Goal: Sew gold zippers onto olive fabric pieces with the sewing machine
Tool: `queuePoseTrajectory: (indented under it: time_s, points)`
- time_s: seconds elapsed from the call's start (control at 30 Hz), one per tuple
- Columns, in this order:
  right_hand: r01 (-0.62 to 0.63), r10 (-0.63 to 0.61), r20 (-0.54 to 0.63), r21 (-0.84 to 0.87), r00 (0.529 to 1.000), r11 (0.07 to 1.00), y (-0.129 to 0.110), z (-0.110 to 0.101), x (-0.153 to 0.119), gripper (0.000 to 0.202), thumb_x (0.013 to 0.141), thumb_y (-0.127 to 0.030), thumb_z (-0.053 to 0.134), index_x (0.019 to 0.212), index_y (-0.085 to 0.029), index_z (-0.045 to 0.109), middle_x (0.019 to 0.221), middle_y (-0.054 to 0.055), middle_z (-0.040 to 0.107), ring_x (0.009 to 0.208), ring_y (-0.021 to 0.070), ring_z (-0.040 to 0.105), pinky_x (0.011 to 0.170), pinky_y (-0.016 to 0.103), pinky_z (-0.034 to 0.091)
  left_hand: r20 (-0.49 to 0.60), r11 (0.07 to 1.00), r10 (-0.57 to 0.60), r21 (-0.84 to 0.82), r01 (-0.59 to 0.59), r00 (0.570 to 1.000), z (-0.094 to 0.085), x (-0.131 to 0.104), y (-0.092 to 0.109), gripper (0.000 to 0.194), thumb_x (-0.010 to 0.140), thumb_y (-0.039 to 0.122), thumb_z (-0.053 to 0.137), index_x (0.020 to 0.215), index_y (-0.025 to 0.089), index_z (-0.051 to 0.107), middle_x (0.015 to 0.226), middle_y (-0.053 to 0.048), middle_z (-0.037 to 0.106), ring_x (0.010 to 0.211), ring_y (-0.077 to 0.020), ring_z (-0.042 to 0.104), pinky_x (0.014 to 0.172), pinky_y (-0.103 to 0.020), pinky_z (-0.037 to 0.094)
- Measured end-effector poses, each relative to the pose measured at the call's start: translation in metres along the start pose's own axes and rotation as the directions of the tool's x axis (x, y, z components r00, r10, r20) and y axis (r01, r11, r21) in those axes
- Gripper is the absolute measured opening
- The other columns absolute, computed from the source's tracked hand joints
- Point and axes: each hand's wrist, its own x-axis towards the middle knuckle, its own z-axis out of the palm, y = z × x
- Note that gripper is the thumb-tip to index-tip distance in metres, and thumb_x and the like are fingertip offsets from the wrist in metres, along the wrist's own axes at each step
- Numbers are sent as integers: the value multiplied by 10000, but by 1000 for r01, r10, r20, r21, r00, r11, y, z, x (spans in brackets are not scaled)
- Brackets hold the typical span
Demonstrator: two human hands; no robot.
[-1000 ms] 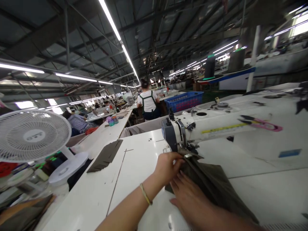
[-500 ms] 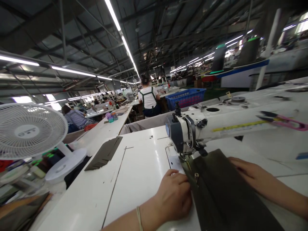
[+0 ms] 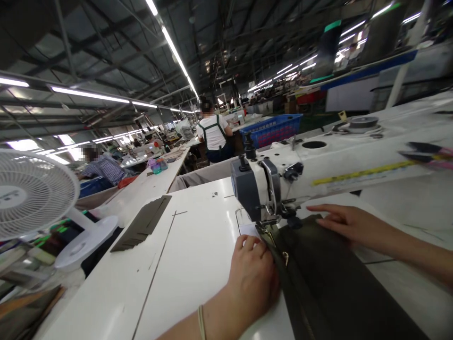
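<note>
Left hand (image 3: 255, 271) pressed flat on dark fabric (image 3: 329, 283), right hand (image 3: 345, 224) flat at 3 o'clock of the needle (image 3: 266, 226): fingertips close, risk of a prick if cloth jerks fwd.

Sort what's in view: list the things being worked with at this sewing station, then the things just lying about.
In use:
- left hand, pressing the fabric's edge
- right hand, flat on the fabric
- dark olive fabric
- sewing machine

Lying about:
- white fan
- stack of cut pieces
- pink snips
- blue basket
</note>
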Motion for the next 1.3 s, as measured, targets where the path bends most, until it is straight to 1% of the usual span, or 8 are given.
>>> queuePoseTrajectory:
  time_s: [0.13, 0.33, 0.43, 0.5, 0.6, 0.77, 1.03, 1.3]
  points:
    - [164, -103, 247, -241, 963, 956, 5, -22, 11, 254, 898, -374, 444, 846, -191, 612, 536, -12, 577, 486, 150, 575, 479, 242, 385, -16, 1000, -19, -12, 19, 1000, 2, 0, 1, 59, 671, 154, 557, 730, 164, 557, 867, -77, 621, 880, -257, 537, 859, -464, 420]
    - [268, -140, 272, -521, 952, 810, 14, -21, 5, 206, 939, -290, 396, 761, -218, 471, 586, 10, 588, 525, 180, 580, 491, 280, 353, 3, 1000, 11, -25, -11, 1000, 1, 4, 0, 27, 702, 174, 533, 677, 178, 522, 786, -73, 595, 799, -242, 528, 785, -443, 446]
    - [395, -297, 260, -576, 919, 715, -1, -17, 5, 277, 937, -224, 344, 701, -203, 488, 649, 68, 581, 607, 223, 571, 556, 342, 415, 4, 998, -32, -55, 32, 999, 0, 3, 1, 19, 718, 172, 531, 715, 176, 513, 817, -75, 577, 797, -238, 523, 766, -437, 463]
    - [487, -451, 210, -544, 867, 683, -21, -9, 2, 292, 933, -218, 337, 742, -169, 552, 760, 119, 613, 721, 261, 590, 649, 396, 467, -22, 993, -90, -74, 88, 996, 1, 0, 1, 55, 716, 155, 534, 766, 167, 514, 843, -83, 562, 809, -243, 524, 753, -438, 482]
    - [548, -527, 156, -318, 835, 774, -45, 14, -12, 300, 947, -228, 342, 1004, -112, 613, 979, 131, 665, 899, 231, 627, 790, 375, 525, -110, 981, -164, -123, 150, 980, 6, -5, -2, 240, 715, 127, 533, 955, 132, 519, 1007, -133, 566, 939, -272, 544, 815, -460, 513]
    - [588, -558, 186, -238, 809, 773, -45, 44, -33, 390, 908, -111, 311, 1126, -85, 634, 1161, 143, 644, 1069, 221, 606, 929, 385, 515, -113, 984, -19, -180, -2, 993, 14, -7, -8, 385, 762, 62, 472, 1137, 135, 518, 1203, -132, 584, 1113, -252, 563, 967, -422, 507]
    - [630, -588, 225, -284, 777, 723, -52, 31, -26, 399, 922, -125, 304, 1086, -5, 647, 1143, 168, 642, 1040, 242, 628, 889, 374, 540, -85, 982, 151, -106, -160, 985, 12, 1, -13, 289, 870, 112, 414, 1091, 61, 594, 1165, -183, 626, 1121, -281, 589, 1011, -439, 478]
    - [636, -582, 259, -280, 771, 719, -51, 30, -28, 400, 922, -155, 319, 1107, 13, 632, 1158, 194, 629, 1056, 255, 619, 898, 385, 532, -81, 979, 141, -140, -152, 987, 11, 2, -12, 304, 806, 77, 427, 1055, 54, 601, 1137, -192, 624, 1101, -280, 591, 1020, -447, 464]
